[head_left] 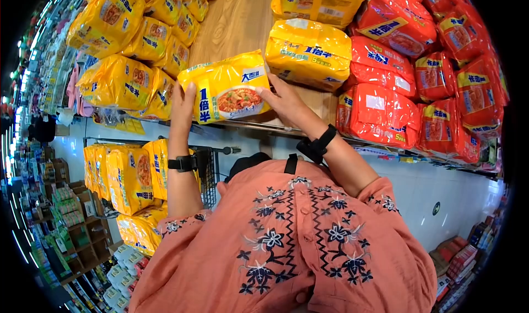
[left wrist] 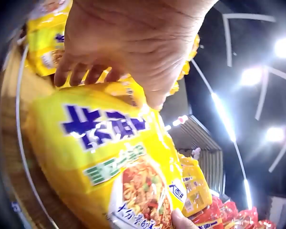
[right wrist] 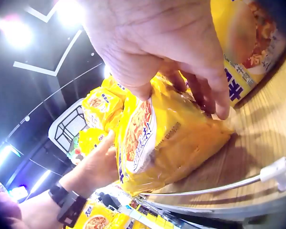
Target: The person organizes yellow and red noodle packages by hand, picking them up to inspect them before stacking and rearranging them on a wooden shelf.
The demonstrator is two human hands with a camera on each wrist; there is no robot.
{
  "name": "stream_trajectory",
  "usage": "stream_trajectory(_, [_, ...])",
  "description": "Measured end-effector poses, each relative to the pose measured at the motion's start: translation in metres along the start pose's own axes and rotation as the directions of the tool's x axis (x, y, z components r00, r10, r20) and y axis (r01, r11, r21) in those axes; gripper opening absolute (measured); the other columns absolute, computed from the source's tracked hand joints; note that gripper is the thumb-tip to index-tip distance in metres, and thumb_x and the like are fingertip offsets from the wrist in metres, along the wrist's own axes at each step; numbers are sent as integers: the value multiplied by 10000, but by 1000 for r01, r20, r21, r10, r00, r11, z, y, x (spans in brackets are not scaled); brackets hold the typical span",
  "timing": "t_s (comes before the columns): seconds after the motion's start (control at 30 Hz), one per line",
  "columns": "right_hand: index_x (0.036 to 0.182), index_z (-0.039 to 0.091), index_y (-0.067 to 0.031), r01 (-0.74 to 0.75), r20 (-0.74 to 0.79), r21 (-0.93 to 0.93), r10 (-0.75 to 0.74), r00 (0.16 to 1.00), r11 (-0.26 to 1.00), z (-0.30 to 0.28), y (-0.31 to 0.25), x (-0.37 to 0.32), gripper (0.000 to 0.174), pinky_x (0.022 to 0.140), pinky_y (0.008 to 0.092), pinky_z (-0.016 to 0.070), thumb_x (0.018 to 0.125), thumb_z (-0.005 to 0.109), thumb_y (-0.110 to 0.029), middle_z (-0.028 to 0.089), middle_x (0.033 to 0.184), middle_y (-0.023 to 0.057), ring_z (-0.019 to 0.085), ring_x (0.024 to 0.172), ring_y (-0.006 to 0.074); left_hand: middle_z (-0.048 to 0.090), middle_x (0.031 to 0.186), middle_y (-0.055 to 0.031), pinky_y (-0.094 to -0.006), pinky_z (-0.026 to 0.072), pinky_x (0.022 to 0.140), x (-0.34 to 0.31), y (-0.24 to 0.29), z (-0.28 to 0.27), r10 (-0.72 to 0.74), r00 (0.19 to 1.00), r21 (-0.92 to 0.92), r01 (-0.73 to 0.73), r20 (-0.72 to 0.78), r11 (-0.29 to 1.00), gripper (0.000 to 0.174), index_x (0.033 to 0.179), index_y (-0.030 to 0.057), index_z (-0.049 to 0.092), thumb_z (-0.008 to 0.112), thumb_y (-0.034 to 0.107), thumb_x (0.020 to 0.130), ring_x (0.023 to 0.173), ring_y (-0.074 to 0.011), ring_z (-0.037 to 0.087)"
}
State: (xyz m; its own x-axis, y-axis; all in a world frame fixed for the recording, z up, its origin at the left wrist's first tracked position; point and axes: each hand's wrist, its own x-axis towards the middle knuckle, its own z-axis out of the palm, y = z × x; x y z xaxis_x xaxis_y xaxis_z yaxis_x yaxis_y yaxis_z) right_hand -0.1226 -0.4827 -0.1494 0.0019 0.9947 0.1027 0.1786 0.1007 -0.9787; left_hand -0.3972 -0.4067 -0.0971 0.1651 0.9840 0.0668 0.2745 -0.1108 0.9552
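A yellow multipack of instant noodles [head_left: 227, 78], printed with a bowl of noodles, is at the wooden shelf's front edge, its printed face toward me. My left hand [head_left: 183, 106] grips its left end, thumb at the front. At the other end, my right hand [head_left: 287, 100] holds it with the thumb on the bowl picture. In the left wrist view, the left fingers [left wrist: 78, 74] curl over the back of the noodle pack [left wrist: 102, 164]. The right wrist view has the right hand [right wrist: 157, 47] over the pack's end, fingers partly hidden behind it.
Yellow noodle packs [head_left: 118, 84] are stacked at the left of the wooden shelf [head_left: 234, 15]. Another yellow pack [head_left: 308, 54] stands just right of my hands, beside piled red packs [head_left: 383, 111]. Below left, a cart [head_left: 212, 172] carries several yellow packs [head_left: 129, 175]. A rail [right wrist: 219, 188] runs along the shelf edge.
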Motion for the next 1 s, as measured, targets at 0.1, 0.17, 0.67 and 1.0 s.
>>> stream_trajectory(0.1, [1383, 492, 38, 3, -15, 60, -2, 1000, 998, 4, -3, 4, 558, 982, 401, 475, 997, 579, -354, 634, 1248, 270, 619, 1160, 378, 580, 1344, -107, -321, 452, 1010, -6, -29, 9, -184, 981, -338, 195, 65, 921, 627, 1427, 8, 467, 529, 490, 1030, 1185, -193, 571])
stream_trajectory(0.17, [1391, 487, 20, 2, -19, 74, -1, 1000, 997, 8, 5, 6, 534, 993, 402, 469, 1006, 554, -343, 637, 1256, 264, 616, 1173, 377, 609, 1312, -93, -315, 475, 993, -8, -39, 11, -220, 967, -468, 254, 127, 847, 640, 1428, 8, 475, 542, 500, 1024, 1148, -172, 600])
stream_trajectory(0.67, [1406, 495, 11, -105, 22, 193, 103, 994, 976, 7, -35, 20, 491, 1047, 340, 415, 1038, 508, -313, 612, 1322, 187, 574, 1218, 256, 653, 1249, -72, -274, 522, 898, 6, -17, 8, -309, 948, -474, 306, 75, 826, 577, 1404, 5, 499, 568, 433, 1023, 1071, -132, 649])
stream_trajectory(1.0, [1468, 439, -8, -135, 5, 163, 136, 991, 977, 9, -3, 22, 499, 1071, 316, 405, 1058, 505, -284, 588, 1355, 110, 526, 1239, 167, 643, 1274, -52, -295, 472, 955, 19, -46, 11, -304, 950, -405, 307, 74, 861, 565, 1410, -1, 537, 552, 418, 1031, 1122, -140, 606])
